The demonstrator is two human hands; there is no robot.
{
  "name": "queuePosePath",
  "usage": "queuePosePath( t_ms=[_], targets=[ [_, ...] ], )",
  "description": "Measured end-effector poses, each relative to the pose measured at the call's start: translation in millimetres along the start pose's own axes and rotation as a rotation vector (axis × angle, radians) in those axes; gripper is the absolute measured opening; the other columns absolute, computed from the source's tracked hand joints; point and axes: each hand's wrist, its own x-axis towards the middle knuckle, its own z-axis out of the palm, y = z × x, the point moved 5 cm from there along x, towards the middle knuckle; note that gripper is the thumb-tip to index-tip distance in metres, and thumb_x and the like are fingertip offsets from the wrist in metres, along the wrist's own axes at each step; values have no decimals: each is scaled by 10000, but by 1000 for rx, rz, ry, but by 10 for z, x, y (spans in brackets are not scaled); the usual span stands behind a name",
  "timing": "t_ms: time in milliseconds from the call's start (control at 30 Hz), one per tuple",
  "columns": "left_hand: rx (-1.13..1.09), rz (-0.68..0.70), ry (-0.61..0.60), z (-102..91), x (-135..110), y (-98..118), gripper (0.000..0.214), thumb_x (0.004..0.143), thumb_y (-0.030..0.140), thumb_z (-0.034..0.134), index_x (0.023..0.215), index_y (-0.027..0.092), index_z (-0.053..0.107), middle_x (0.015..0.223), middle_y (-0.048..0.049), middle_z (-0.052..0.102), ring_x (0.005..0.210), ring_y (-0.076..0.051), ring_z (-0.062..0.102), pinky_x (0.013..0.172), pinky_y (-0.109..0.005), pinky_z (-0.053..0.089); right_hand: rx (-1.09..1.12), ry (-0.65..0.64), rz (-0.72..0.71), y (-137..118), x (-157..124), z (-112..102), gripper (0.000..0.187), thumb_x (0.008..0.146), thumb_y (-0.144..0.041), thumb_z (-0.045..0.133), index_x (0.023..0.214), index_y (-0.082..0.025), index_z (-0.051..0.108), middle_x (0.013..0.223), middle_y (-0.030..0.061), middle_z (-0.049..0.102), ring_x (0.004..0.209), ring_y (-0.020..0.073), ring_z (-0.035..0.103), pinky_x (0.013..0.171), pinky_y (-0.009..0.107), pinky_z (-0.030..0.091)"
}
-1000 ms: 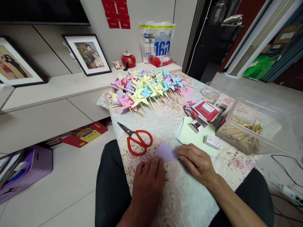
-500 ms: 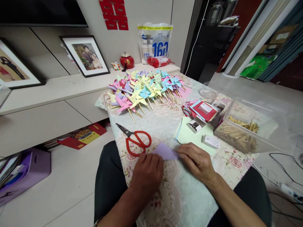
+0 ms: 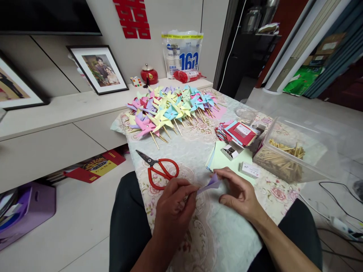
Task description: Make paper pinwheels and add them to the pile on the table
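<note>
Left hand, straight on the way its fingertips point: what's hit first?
Beyond the purple paper it pinches, the left hand would probably meet the right hand, which lies roughly in that line. Relative height is hard to judge from this one view.

Single head-worn view, seated height. Faces forward, pitched down across table (image 3: 227, 223). Left hand (image 3: 174, 209) and right hand (image 3: 242, 194) close, lower centre. Wall (image 3: 159, 17) well back, upper centre; floor (image 3: 82, 223) seen from above, lower left.
</note>
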Motion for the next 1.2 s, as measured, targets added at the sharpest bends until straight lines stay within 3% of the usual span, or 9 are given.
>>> queuePosePath(
  t_ms=[167,333,467,533,633,767,833,1000,1200],
  targets=[
    [-38,31,0,109,-33,-5,216,878,79,593,979,184,752,836,-27,590,705,-110,607,571,-203,496,-21,-15,-145,-90,37,10,119,897,-179,685,1005,-221,713,901,59,708,841,209,650,763,361,518],
    [56,18,-11,205,-110,-48,211,874,124,631,1040,187,746,736,2,552,630,-114,567,567,-235,487,-176,48,-256,-147,29,-15,188,898,-84,592,995,-187,716,898,89,704,828,218,638,725,382,515],
    [190,103,72,185,-115,2,233,849,120,662,1014,248,766,960,-64,643,884,-192,617,736,-331,528,-234,54,-321,-192,35,8,223,907,-80,546,1001,-196,711,882,88,710,805,218,639,705,390,515],
    [145,105,59,194,-89,21,224,856,104,640,977,244,768,986,-66,685,926,-203,623,784,-353,523,-241,34,-317,-196,42,28,214,908,-95,556,1016,-204,705,878,83,715,806,221,647,711,396,520],
    [-29,-60,-38,262,-52,-27,166,865,132,615,903,211,756,822,-35,707,791,-179,630,726,-318,509,-227,2,-268,-172,45,43,191,885,-110,628,1036,-207,694,874,75,717,810,222,654,712,386,531],
    [-311,-527,-195,438,-114,-211,100,824,242,650,793,189,729,696,-13,671,618,-147,571,574,-262,436,-212,1,-216,-141,28,37,156,879,-112,651,999,-204,686,765,39,680,687,182,616,643,335,513],
    [-476,-679,-232,513,-155,-261,114,788,281,675,782,176,721,681,-14,667,596,-141,557,545,-247,412,-241,17,-189,-132,22,31,133,888,-135,653,995,-206,687,738,28,676,648,168,600,605,307,498],
    [-608,-759,-196,536,-158,-289,129,744,286,706,793,168,724,639,9,636,543,-105,498,512,-218,386,-287,-7,-141,-117,13,43,149,902,-179,664,1044,-214,690,779,28,707,655,155,622,588,265,503],
    [-688,-891,-67,476,-155,-370,148,689,286,749,737,160,689,579,31,610,499,-91,501,491,-202,398,-234,6,-112,-104,-3,-11,463,965,-371,587,1403,-230,534,1148,118,712,1010,244,685,854,371,573]
  ],
)
